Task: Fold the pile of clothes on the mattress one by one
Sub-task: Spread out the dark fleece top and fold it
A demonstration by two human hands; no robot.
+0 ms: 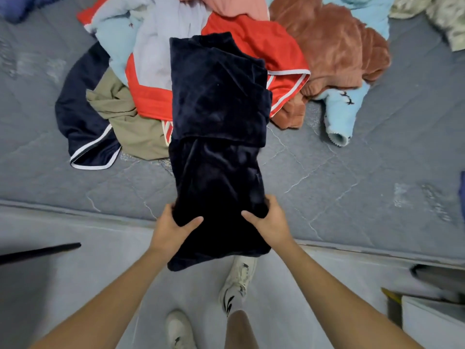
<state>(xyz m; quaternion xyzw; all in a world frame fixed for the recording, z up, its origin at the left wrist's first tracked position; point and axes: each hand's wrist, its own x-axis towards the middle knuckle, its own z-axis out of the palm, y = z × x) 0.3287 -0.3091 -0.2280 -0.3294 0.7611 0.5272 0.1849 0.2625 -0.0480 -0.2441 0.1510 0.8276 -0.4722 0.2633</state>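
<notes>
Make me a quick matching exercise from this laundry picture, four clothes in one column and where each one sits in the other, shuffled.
Things:
1. dark navy garment
2. rust fleece
3. olive garment
4. light blue sleeve

Places:
A. under the red shorts, left of the pile
B. held by both hands, left hand and right hand
C. sticking out toward the mattress edge
D. right of the red shorts

Pairs: 1-B, 2-D, 3-A, 4-C

Bare mattress point(352, 177) lies open left and right of the navy garment point(216, 122); the clothes pile point(251, 46) blocks the far side, touching the garment's upper half
</notes>
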